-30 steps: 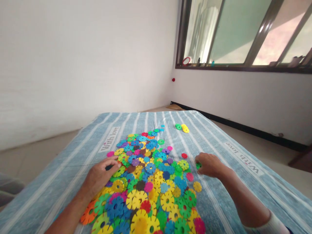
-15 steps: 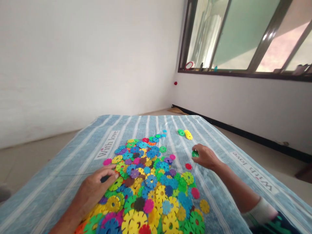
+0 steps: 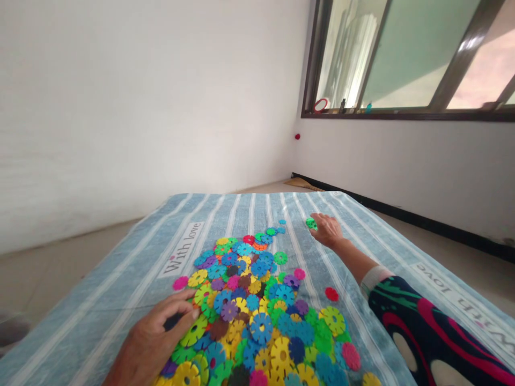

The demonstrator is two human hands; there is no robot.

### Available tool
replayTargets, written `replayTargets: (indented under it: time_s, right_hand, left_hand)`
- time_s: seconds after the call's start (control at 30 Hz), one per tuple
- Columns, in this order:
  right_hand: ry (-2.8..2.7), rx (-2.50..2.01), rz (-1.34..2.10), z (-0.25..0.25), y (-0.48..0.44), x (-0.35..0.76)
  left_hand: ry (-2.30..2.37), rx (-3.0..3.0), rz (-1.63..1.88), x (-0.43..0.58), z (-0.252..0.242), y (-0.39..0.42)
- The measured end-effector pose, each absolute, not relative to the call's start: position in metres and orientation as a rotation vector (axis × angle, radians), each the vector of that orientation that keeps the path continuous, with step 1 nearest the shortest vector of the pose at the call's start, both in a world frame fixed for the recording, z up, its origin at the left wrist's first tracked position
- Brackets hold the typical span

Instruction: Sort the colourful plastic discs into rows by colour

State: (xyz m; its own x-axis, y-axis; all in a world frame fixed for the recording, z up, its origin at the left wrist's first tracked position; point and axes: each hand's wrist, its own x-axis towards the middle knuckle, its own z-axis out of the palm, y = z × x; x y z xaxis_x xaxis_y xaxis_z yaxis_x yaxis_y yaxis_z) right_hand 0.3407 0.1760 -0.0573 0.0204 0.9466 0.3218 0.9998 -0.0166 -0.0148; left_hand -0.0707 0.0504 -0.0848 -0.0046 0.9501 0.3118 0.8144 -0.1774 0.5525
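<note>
Right hand [image 3: 328, 229] is stretched to the far side of the striped sheet [image 3: 120, 279], upper middle of the frame, fingertips on a green disc [image 3: 310, 223]. Can't tell whether it is pinched or just touched, since the hand hides the grip. Left hand [image 3: 155, 335] lies lower left, fingers spread and flat on the edge of the pile of snowflake discs [image 3: 257, 305], gripping nothing. One red disc [image 3: 331, 294] sits alone just right of the pile, near the patterned sleeve [image 3: 422, 332]. Window [image 3: 402, 53] is upper right. Progress looks early: only the green disc lies well apart from the heap, and nearly all the discs are mixed together in the lower centre.
</note>
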Motion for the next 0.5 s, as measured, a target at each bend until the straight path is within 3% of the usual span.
replayTargets:
  time_s: [0.5]
  right_hand:
    - [-1.999, -2.136, -0.33, -0.0656, 0.1879, 0.3453]
  left_hand:
    - [1.887, 2.039, 0.95, -0.0713, -0.0848, 0.0477]
